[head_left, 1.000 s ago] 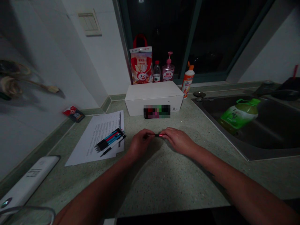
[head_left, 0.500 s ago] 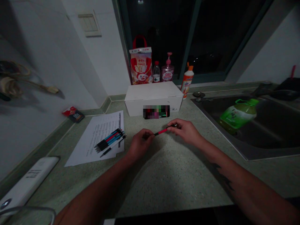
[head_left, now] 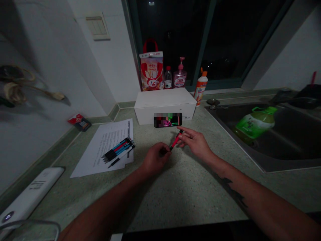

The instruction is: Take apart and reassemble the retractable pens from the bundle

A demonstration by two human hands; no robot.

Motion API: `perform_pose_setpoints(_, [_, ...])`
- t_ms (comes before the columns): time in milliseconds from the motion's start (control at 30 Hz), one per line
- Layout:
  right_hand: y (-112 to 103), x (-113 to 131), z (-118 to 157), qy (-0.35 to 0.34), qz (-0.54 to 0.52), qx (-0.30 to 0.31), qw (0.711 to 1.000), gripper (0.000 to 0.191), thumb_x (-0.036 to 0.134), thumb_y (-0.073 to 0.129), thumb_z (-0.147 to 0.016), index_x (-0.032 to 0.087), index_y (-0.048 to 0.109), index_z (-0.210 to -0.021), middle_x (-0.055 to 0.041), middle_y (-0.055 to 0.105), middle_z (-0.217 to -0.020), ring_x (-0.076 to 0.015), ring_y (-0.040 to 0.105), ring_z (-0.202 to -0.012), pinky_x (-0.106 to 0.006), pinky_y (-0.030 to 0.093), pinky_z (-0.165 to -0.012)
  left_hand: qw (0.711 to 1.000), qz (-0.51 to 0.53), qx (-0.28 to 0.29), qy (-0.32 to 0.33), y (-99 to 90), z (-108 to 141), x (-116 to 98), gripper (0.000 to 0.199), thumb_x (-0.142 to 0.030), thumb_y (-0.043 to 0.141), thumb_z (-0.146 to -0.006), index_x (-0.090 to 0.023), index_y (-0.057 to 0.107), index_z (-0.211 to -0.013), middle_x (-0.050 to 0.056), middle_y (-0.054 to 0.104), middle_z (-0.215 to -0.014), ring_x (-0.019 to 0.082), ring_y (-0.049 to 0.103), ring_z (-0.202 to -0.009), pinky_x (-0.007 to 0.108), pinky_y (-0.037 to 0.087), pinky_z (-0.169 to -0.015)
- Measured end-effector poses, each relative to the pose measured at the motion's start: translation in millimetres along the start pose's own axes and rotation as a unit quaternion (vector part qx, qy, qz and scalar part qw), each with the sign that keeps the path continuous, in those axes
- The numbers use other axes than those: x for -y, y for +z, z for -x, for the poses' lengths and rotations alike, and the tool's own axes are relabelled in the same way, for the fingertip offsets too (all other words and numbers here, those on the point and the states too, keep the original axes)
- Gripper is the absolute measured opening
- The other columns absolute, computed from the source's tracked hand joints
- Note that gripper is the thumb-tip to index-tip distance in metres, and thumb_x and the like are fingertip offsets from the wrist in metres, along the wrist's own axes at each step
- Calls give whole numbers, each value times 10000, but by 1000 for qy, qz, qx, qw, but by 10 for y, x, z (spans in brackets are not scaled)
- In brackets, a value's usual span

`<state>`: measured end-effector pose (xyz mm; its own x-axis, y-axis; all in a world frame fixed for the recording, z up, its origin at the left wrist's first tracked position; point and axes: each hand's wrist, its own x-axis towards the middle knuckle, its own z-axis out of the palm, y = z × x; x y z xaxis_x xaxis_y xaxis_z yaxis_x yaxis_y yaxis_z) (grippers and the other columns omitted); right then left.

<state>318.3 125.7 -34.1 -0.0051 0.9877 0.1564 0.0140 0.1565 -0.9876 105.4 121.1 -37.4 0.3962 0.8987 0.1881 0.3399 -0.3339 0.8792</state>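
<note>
A red and black pen (head_left: pixel 176 140) is held at a slant above the counter. My left hand (head_left: pixel 156 156) pinches its lower black end. Around the upper part of the pen, the thumb and fingers of my right hand (head_left: pixel 195 142) are closed, with the index finger stretched beyond its tip. Behind the hands a phone (head_left: pixel 173 121) with a lit screen leans against a white box (head_left: pixel 164 100). To the left, several pens (head_left: pixel 117 150) in blue, red, black and white lie on printed paper sheets (head_left: pixel 100 144).
A sink (head_left: pixel 281 150) holding a green-labelled bottle (head_left: pixel 254 124) is at the right. Behind the box stand a red bag (head_left: pixel 151 72), a pink pump bottle (head_left: pixel 180 78) and an orange-capped bottle (head_left: pixel 200 88). A white power strip (head_left: pixel 32 192) lies at the left edge.
The pen has turned from nearly level to a steeper slant. My left hand has moved slightly down and right, and my right hand's index finger has stretched out.
</note>
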Motion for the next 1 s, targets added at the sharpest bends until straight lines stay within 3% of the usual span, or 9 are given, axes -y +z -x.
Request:
perform_pose_setpoints(267, [17, -15, -4, -2, 2, -5, 1000, 671, 494, 751, -858, 175, 623, -1434, -60, 746, -828, -204, 723, -675, -326, 590, -603, 1000, -4, -4, 14, 0, 7, -19, 13, -208, 637, -843, -203, 649, -843, 29, 690, -845, 173, 640, -783, 301, 512, -757])
perform_pose_setpoints(433, [38, 12, 19, 16, -22, 12, 1000, 786, 492, 756, -853, 205, 485, -1533, -54, 753, -878, -210, 732, -712, -311, 586, -592, 1000, 3, -12, 18, -1, -1, -20, 5, -192, 641, -844, -195, 644, -847, 21, 685, -833, 165, 634, -774, 291, 510, -757])
perform_pose_setpoints(600, [98, -53, 20, 48, 7, 97, 994, 506, 432, 729, -868, 180, 650, -1299, -79, 755, -910, -199, 713, -698, -299, 566, -578, 1000, 12, -12, 25, 8, -1, 8, 18, -202, 656, -860, -192, 652, -875, 28, 712, -877, 168, 653, -801, 298, 521, -778])
perform_pose_setpoints(700, [-15, -85, -42, 28, 104, 34, 994, 443, 440, 610, -949, 165, 660, -1293, -69, 733, -854, -198, 680, -648, -310, 543, -574, 999, 2, -27, 43, 1, -6, 43, 101, -218, 663, -875, -196, 680, -972, 43, 726, -946, 180, 668, -862, 323, 533, -832])
perform_pose_setpoints(733, [-84, -87, -68, 12, 165, -10, 986, 426, 436, 559, -976, 163, 669, -1283, -73, 731, -852, -203, 670, -635, -317, 532, -575, 998, -1, -33, 48, -7, -11, 57, 130, -222, 662, -880, -198, 684, -1006, 46, 729, -962, 182, 671, -876, 329, 537, -845])
perform_pose_setpoints(800, [-245, -82, -115, -27, 335, -84, 938, 356, 393, 536, -997, 165, 714, -1206, -98, 747, -896, -240, 698, -753, -333, 529, -675, 998, -12, -42, 51, -27, -23, 84, 153, -225, 656, -892, -200, 690, -1039, 49, 732, -981, 180, 676, -887, 334, 546, -858])
perform_pose_setpoints(900, [-444, -79, -158, -11, 518, -109, 848, 342, 330, 521, -1019, 160, 720, -1240, -151, 770, -1023, -296, 724, -898, -353, 518, -756, 997, -31, -47, 56, -54, -37, 112, 131, -216, 651, -898, -198, 701, -1017, 51, 732, -978, 176, 675, -882, 334, 553, -862])
perform_pose_setpoints(1000, [-513, -91, -186, 23, 584, -106, 804, 397, 325, 531, -1030, 128, 677, -1342, -201, 738, -1205, -339, 720, -1025, -378, 526, -807, 996, -44, -41, 65, -60, -36, 116, 123, -204, 642, -905, -189, 703, -1010, 57, 729, -983, 173, 673, -884, 331, 555, -863])
